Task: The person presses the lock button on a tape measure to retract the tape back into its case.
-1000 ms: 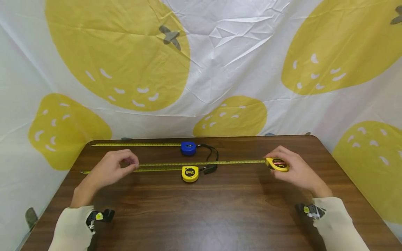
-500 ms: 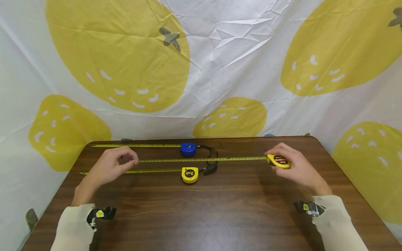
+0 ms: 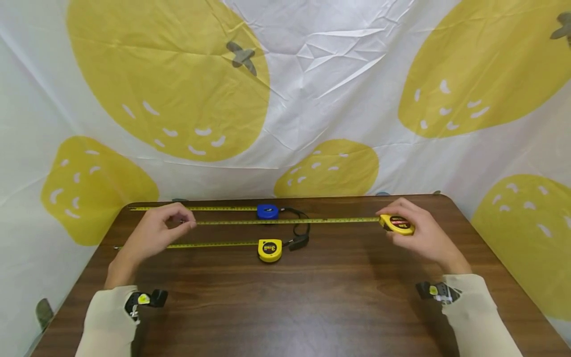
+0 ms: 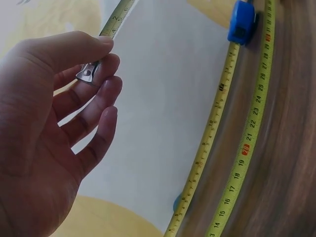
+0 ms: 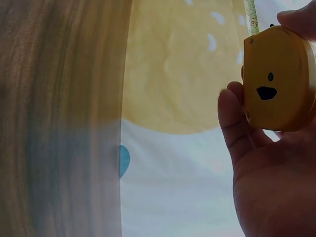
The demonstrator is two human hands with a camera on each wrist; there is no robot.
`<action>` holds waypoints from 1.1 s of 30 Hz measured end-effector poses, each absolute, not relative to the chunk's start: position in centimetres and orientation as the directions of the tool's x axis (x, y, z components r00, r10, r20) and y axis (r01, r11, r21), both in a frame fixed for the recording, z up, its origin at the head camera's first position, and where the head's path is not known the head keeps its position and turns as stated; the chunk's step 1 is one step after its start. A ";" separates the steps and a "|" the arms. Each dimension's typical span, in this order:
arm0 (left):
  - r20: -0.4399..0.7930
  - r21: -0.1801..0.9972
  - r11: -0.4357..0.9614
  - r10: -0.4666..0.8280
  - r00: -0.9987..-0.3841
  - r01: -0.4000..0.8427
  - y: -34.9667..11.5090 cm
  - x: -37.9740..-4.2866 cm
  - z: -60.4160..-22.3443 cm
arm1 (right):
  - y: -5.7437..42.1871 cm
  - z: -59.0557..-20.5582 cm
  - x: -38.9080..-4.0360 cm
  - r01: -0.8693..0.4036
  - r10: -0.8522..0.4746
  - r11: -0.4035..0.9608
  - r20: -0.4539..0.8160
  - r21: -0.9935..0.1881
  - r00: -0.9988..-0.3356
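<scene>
both hands are occupied. through the left wrist feed i see the left hand (image 3: 155,232) pinching, between thumb and index finger, the blade (image 3: 285,221) of a yellow 2 m tape measure (image 3: 398,224) just behind its metal end hook (image 4: 85,74); the other fingers are loosely bent, clear of it. the right hand (image 3: 421,232) grips the case, thumb on one edge and fingers on the opposite one. the blade runs nearly straight between the hands, above the brown table (image 3: 285,312).

on the table i log two more tapes, both drawn out toward the left. farther back is a blue tape measure (image 3: 267,211); in my head view the held blade crosses its lower edge. nearer me is a yellow 3 m tape measure (image 3: 269,251). a black cord (image 3: 300,241) loops to the right of these two cases. a lemon-print sheet (image 3: 312,109) hangs behind the table.
</scene>
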State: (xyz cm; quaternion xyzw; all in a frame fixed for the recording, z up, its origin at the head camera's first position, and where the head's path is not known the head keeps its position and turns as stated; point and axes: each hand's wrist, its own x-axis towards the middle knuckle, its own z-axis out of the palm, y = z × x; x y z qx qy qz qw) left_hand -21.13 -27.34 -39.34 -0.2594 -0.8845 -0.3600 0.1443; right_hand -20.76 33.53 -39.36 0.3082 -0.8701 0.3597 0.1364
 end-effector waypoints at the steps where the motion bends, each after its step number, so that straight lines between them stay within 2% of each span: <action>1: 0.445 0.563 0.607 0.348 -0.825 0.561 -27.3 -21.2 -39.3 | 33.6 -39.3 -20.8 -0.635 -0.436 0.549 0.461 -0.544 -0.773; 22: 0.476 0.594 0.592 0.286 -0.832 0.544 -27.1 -21.6 -39.2 | 33.6 -38.4 -21.4 -0.627 -0.411 0.537 0.474 -0.565 -0.779; 33: 0.510 0.593 0.561 0.293 -0.809 0.577 -27.0 -21.7 -38.9 | 33.5 -37.9 -21.3 -0.617 -0.398 0.530 0.472 -0.582 -0.787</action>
